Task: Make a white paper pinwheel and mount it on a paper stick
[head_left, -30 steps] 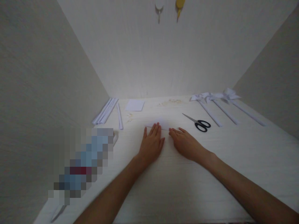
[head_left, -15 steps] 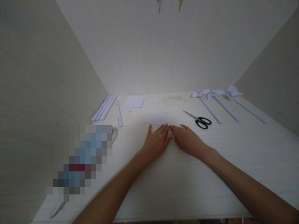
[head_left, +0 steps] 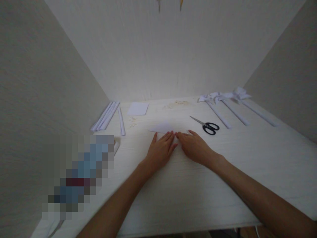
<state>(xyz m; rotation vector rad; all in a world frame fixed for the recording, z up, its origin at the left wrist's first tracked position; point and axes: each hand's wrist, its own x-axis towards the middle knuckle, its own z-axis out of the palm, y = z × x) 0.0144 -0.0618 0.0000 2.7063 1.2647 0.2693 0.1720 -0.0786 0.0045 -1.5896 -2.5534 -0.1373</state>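
Note:
A folded piece of white paper [head_left: 160, 127], roughly triangular, lies on the table in front of my hands. My left hand [head_left: 160, 150] rests flat with its fingers stretched out, the fingertips on the near edge of the paper. Close beside it, my right hand [head_left: 196, 145] lies low on the table, fingers extended and their tips at the paper's right corner. The two hands' fingertips almost meet. Neither hand is wrapped round anything. To the right of my right hand are black-handled scissors [head_left: 206, 126], blades pointing back and left.
Rolled white paper sticks [head_left: 106, 115] lie at the back left, by a square white sheet [head_left: 138, 108]. At the back right are several paper pinwheels [head_left: 239, 96] on sticks. A pixelated object [head_left: 84, 168] stands at the left edge. Walls enclose the table [head_left: 223, 201].
The whole view has shifted a little, so the things on the table appear slightly farther left. Both hands stay at the folded paper, in nearly the same pose.

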